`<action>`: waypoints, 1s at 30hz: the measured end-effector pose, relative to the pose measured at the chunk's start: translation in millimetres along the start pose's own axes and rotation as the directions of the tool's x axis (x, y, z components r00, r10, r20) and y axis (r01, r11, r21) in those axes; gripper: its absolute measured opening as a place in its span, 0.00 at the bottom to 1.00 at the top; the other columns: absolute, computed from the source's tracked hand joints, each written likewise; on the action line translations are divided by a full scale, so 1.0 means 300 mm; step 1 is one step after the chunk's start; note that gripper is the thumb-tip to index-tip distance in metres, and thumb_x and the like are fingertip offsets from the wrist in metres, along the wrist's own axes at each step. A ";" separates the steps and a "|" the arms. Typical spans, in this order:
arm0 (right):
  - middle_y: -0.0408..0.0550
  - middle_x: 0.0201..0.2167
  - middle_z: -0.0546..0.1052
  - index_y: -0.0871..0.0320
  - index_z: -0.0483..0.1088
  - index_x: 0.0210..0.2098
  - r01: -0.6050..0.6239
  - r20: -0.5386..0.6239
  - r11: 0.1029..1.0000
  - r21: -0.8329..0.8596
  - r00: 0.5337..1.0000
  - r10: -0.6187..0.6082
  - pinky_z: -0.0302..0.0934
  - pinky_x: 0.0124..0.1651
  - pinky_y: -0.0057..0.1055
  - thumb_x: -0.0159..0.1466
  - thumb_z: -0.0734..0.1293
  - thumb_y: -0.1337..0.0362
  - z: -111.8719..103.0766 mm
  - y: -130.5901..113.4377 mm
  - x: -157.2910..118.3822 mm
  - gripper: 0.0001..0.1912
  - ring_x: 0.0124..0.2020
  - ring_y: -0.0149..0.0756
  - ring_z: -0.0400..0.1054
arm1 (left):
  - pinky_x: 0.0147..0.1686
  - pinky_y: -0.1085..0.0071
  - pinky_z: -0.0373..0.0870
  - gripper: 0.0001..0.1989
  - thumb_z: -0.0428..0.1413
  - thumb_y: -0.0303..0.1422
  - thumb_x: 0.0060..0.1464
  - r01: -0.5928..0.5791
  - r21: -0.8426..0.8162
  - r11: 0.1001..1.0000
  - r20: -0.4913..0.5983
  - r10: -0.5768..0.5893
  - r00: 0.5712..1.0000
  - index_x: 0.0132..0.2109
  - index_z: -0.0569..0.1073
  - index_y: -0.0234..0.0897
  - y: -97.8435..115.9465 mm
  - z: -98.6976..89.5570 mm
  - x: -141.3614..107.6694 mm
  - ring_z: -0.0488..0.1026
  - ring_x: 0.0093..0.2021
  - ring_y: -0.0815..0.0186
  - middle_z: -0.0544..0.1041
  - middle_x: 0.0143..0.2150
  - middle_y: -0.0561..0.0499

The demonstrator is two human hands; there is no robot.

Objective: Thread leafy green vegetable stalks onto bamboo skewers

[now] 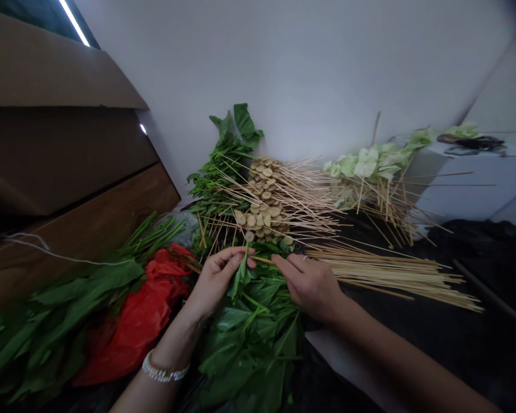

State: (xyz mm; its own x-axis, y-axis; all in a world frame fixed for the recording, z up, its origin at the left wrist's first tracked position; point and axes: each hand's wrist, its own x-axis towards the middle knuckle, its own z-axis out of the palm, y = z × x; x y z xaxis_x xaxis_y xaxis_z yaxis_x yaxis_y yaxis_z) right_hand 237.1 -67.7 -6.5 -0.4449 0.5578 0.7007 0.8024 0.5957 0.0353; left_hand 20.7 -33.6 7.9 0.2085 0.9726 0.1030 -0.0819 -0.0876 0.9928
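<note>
Left fingers [233, 264] closed on a sprig [241, 276]: slim green stem upright, leaves hanging limp beneath. Right fingers [287, 268] pinched on a skewer [264, 260], thin, tan, near level, its tip at the sprig; whether it pierces cannot be told. Directly below, a heap of greens [241, 344], broad-leaved, glossy in places. Slices [264, 195] on sticks crowd the far side, ahead of the wall [305, 69]. A red bag [144, 312] limits room leftward; loose skewers [404, 278] do so rightward. Widest bare stretch: black surface [460, 338], lower right.
</note>
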 end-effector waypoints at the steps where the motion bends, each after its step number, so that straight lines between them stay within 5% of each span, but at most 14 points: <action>1: 0.47 0.30 0.75 0.64 0.72 0.51 0.002 0.003 1.000 -0.002 1.000 -0.002 0.55 0.30 0.31 0.66 0.58 0.72 0.000 -0.001 0.000 0.17 0.29 0.34 0.67 | 0.29 0.75 0.71 0.15 0.62 0.40 0.53 0.001 0.011 1.000 0.001 -0.001 1.000 0.44 0.80 0.36 -0.002 -0.001 0.000 0.75 0.28 0.68 0.82 0.32 0.48; 17: 0.48 0.30 0.75 0.64 0.71 0.51 0.000 0.023 1.000 -0.001 1.000 0.000 0.57 0.30 0.30 0.65 0.59 0.72 0.005 -0.002 -0.005 0.17 0.29 0.34 0.68 | 0.31 0.74 0.71 0.14 0.62 0.40 0.53 -0.022 0.047 0.999 -0.002 0.022 1.000 0.43 0.81 0.36 -0.007 0.000 0.007 0.75 0.29 0.68 0.82 0.32 0.48; 25: 0.45 0.31 0.76 0.60 0.71 0.51 -0.130 0.149 0.987 0.090 0.982 0.115 0.57 0.28 0.27 0.65 0.59 0.73 0.008 -0.029 -0.007 0.16 0.28 0.31 0.69 | 0.28 0.75 0.70 0.14 0.61 0.40 0.54 -0.013 0.098 0.995 0.018 0.011 1.000 0.42 0.80 0.35 -0.010 0.010 0.004 0.75 0.29 0.68 0.81 0.32 0.47; 30: 0.46 0.31 0.76 0.61 0.71 0.50 -0.107 0.102 0.989 0.101 0.990 0.096 0.58 0.29 0.29 0.66 0.59 0.73 0.008 -0.027 -0.007 0.16 0.29 0.33 0.71 | 0.28 0.76 0.71 0.13 0.65 0.40 0.49 -0.038 0.035 0.999 -0.051 0.040 0.998 0.39 0.77 0.36 -0.011 0.007 0.011 0.75 0.28 0.68 0.80 0.29 0.51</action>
State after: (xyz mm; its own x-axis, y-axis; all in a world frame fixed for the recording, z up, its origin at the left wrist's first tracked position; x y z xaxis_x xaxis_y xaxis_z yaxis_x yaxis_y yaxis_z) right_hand 230.6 -72.3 -10.1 -0.4039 0.6688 0.6242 0.8011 0.5880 -0.1117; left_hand 23.8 -30.6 5.3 0.1552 0.9780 0.1391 -0.0558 -0.1319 0.9897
